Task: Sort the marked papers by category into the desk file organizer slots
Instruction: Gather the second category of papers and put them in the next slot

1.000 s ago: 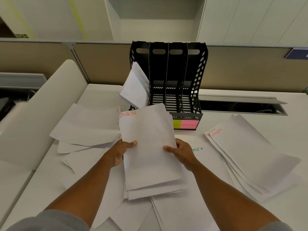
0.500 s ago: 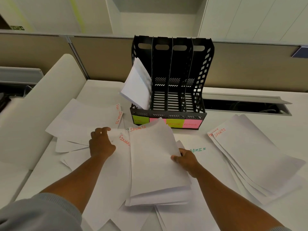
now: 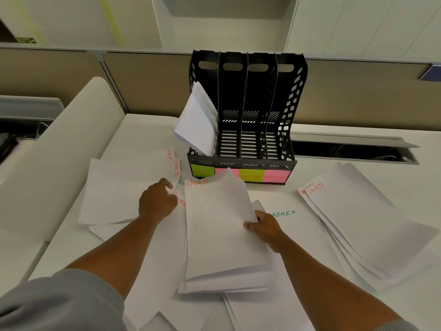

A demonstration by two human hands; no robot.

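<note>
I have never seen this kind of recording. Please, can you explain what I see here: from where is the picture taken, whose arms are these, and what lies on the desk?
There is no robot. A person wears a camera on the head, looking down at their own arms. The right hand holds a stack of papers marked SPORTS. The left hand reaches among loose papers on the white desk. Behind stands a black file organizer with four slots and coloured labels; only its leftmost slot holds papers. Another pile lies at the right, and a sheet marked ADMIN beside the right hand.
</note>
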